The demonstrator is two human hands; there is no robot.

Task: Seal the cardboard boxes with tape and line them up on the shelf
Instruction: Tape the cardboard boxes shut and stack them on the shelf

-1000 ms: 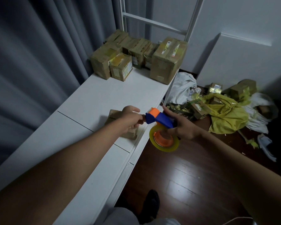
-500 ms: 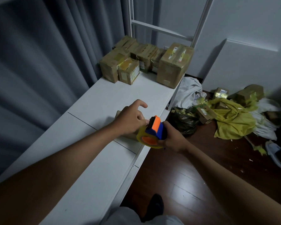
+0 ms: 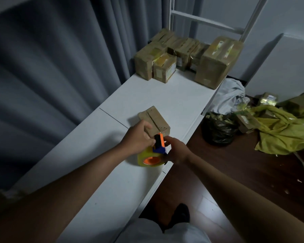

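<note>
The right hand (image 3: 177,150) is curled round the tape gun (image 3: 154,151), holding its blue and orange handle with the yellow roll hanging below, right at the near end of the box (image 3: 154,122). The left hand (image 3: 139,137) rests on the box's near left corner, fingers bent over the edge, thumb close to the gun's head; whether it pinches a loose tape end or only steadies the cardboard cannot be told. The box lies on the white shelf (image 3: 165,99), near its front edge, top flaps shut with the seam bare, so it looks not yet taped. Well beyond it, at the far end, a cluster of sealed boxes (image 3: 184,57) stands bunched together. Judging from here, the risks are plain: the box is small and light, so a pull on the tape could drag it toward the shelf edge and off onto the floor; and if the tape starts off the seam, the flaps would stay loose.
</note>
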